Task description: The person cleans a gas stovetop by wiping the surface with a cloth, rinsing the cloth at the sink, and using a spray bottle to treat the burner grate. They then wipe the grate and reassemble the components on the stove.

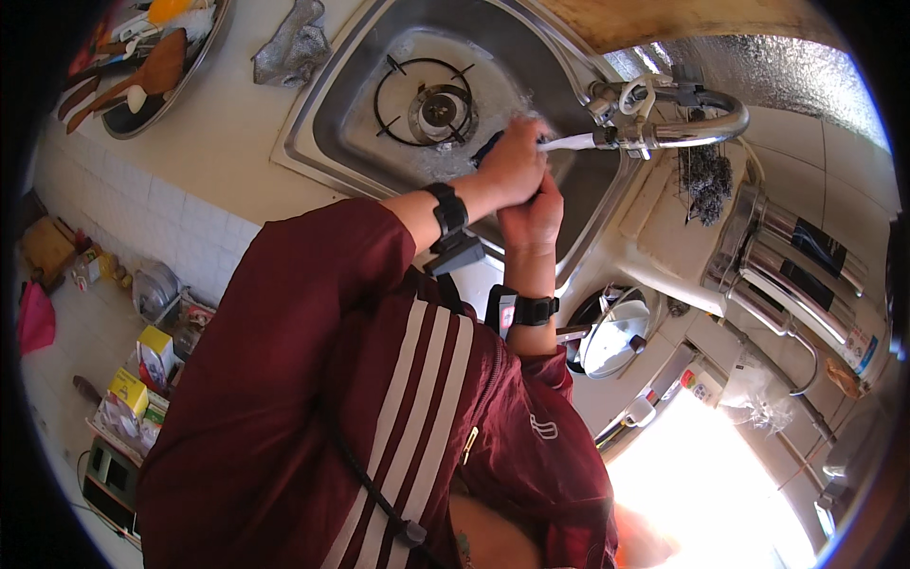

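Observation:
My left hand (515,160), slightly blurred, is closed on a dark item (487,148), perhaps a cloth, under the faucet (686,133). Water runs from its spout onto the hand. Pressed against it from below, my right hand (534,211) has its fingers curled round a dark part between the hands; most of the item is hidden. Both hands are over the stainless steel sink (341,121). Around the drain strainer (439,111) in the sink lies a black metal ring with prongs (379,89). Foamy water covers part of the sink bottom.
A crumpled grey cloth (293,46) lies on the counter left of the sink. Beyond it stands a large metal bowl (213,53) with wooden and other utensils. Steel scouring pads (707,181) hang right of the faucet. A glass lid (617,338) and a metal filter unit (789,267) stand at the right.

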### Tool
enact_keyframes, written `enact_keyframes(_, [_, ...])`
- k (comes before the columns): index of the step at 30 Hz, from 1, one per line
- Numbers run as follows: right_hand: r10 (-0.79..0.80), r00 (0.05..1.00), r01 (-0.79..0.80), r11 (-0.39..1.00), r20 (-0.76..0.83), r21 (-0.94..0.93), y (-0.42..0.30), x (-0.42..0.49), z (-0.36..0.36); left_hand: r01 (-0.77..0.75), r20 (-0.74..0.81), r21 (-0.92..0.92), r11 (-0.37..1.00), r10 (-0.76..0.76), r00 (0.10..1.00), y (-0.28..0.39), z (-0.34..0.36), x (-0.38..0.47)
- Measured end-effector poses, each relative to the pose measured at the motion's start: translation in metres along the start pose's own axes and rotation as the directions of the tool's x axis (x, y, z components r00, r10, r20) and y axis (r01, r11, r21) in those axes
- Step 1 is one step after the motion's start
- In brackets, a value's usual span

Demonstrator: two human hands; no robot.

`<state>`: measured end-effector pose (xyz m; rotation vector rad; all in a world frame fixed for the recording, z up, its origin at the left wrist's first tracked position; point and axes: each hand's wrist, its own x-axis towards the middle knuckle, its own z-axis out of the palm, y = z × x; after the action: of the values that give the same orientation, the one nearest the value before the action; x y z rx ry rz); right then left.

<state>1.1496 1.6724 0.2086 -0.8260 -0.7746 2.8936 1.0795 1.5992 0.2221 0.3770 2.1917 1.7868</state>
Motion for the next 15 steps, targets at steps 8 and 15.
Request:
enact_keyframes(8, [-0.062,0.997,0.060,0.997,0.035,0.045,-0.008,0.002,0.004,-0.161,0.223,0.244,0.956,0.107,0.969,0.001,0.000,-0.008])
enact_keyframes(15, [-0.169,0.976,0.149,0.978,-0.136,-0.146,-0.002,-0.007,0.041,0.333,0.021,0.065,0.941,-0.335,0.942,-0.033,0.005,0.016])
